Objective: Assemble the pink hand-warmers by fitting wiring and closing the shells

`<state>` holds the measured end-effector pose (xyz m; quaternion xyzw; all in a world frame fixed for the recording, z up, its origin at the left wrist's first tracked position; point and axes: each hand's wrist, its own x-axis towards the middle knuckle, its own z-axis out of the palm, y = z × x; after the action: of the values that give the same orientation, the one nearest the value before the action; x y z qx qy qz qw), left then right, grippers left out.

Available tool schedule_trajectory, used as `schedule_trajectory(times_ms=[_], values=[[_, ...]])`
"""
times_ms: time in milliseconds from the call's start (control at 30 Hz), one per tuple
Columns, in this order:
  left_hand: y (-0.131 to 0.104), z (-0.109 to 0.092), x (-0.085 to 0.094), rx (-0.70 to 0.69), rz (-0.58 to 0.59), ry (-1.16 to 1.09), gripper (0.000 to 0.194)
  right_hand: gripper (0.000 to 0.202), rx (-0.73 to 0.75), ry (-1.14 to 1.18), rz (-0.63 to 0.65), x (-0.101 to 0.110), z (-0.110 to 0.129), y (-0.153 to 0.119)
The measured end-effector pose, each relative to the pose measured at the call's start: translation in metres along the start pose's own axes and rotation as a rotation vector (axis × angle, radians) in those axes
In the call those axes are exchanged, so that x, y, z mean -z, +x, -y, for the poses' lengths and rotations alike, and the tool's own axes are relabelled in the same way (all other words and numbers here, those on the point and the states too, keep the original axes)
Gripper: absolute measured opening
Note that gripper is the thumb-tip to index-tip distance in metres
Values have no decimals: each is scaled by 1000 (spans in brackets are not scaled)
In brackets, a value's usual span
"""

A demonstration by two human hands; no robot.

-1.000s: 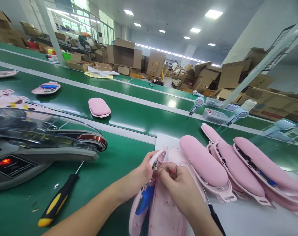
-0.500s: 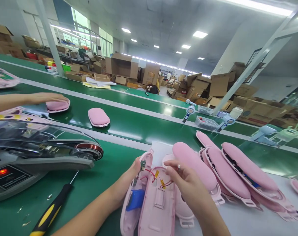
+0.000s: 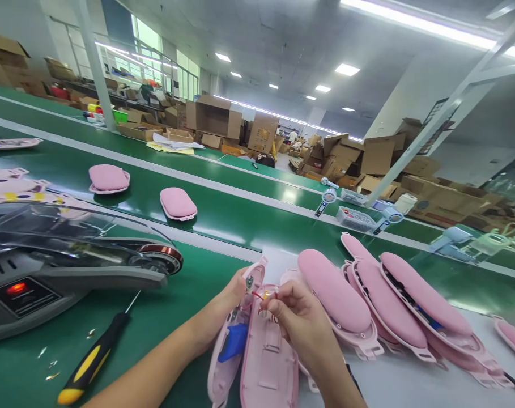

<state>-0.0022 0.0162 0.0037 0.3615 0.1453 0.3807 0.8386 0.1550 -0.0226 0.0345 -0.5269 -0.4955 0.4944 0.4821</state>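
My left hand (image 3: 223, 309) grips the left half of an opened pink shell (image 3: 227, 357), which shows a blue battery (image 3: 233, 341) and a small circuit board inside. My right hand (image 3: 299, 323) pinches the red wires (image 3: 263, 293) that run between the two halves, above the second pink shell half (image 3: 269, 368) lying inside up. Both halves rest at the near edge of the green bench.
Several closed pink shells (image 3: 367, 300) lie in a row on a white sheet to the right. A grey tape dispenser (image 3: 70, 260) stands at left, with a yellow-black screwdriver (image 3: 93, 354) in front. Two pink shells (image 3: 178, 203) ride the green belt. Cardboard boxes fill the back.
Another person's arm has left the belt at left, leaving a pink shell there. My right hand has come down and closed on the wires between the halves.
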Motion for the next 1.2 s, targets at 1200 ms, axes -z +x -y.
schedule_trajectory(times_ms=[1200], values=[[-8,-1,-19,-96,-66,471,90,26,132,-557,58,-20,28,-6]])
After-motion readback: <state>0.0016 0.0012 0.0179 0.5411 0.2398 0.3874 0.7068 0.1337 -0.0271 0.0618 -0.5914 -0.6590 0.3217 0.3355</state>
